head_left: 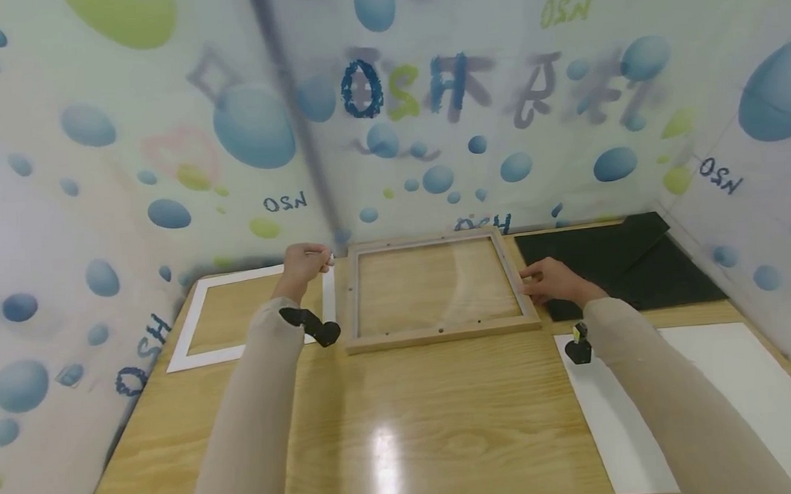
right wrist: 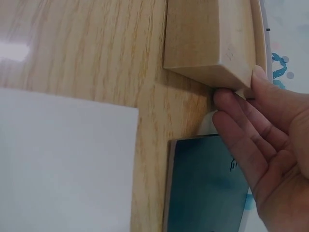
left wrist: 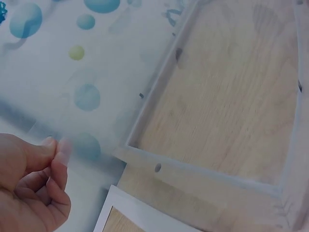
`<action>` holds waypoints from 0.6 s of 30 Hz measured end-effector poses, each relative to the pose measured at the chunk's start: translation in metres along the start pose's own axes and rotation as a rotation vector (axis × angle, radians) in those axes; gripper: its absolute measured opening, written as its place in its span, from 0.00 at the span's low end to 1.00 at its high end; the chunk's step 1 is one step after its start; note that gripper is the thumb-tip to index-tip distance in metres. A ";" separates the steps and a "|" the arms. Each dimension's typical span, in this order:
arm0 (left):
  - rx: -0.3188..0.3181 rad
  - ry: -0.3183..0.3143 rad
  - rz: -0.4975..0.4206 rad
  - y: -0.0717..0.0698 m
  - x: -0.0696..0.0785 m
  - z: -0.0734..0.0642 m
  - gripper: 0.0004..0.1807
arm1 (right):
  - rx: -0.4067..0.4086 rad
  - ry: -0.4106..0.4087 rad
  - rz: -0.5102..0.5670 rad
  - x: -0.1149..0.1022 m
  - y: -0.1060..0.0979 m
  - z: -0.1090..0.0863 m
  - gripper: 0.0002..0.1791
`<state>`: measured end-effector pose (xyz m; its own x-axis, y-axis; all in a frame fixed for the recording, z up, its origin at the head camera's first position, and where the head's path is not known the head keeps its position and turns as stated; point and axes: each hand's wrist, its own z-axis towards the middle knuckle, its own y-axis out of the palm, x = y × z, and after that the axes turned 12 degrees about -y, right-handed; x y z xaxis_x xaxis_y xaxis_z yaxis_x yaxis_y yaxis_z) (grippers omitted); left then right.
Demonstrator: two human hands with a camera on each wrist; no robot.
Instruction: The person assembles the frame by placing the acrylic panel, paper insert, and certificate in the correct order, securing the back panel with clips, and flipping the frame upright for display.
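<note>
Desk (head_left: 390,408): frame (head_left: 440,337) at far centre, mat (head_left: 207,357) left, board (head_left: 628,268) right, sheet of paper (head_left: 745,385) before the board.

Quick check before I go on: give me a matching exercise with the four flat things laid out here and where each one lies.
Things
1. Wooden frame
2. White mat
3. Black board
4. White sheet

Places
A. Back right, against the wall side
B. Front right, nearest the person
C. Middle, between the left hand and the right hand
D. Left end of the table

Right pairs: 1-C, 2-D, 3-A, 4-B
</note>
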<state>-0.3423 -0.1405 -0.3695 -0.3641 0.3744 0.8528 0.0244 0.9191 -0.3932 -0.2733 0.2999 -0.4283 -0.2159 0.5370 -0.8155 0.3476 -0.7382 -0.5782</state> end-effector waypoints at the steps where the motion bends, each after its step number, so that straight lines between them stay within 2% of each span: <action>1: 0.001 -0.003 -0.008 0.002 0.000 0.002 0.16 | -0.003 -0.003 -0.005 0.000 0.000 0.000 0.27; 10: -0.020 0.038 -0.049 0.019 0.007 0.011 0.16 | -0.008 -0.030 -0.025 0.001 0.001 -0.001 0.27; 18: -0.018 0.048 -0.037 0.033 0.008 0.019 0.14 | -0.001 -0.023 -0.019 0.002 0.000 -0.002 0.26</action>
<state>-0.3626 -0.1097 -0.3819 -0.3202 0.3449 0.8823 0.0287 0.9345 -0.3549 -0.2721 0.3012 -0.4297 -0.2435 0.5409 -0.8051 0.3440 -0.7279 -0.5931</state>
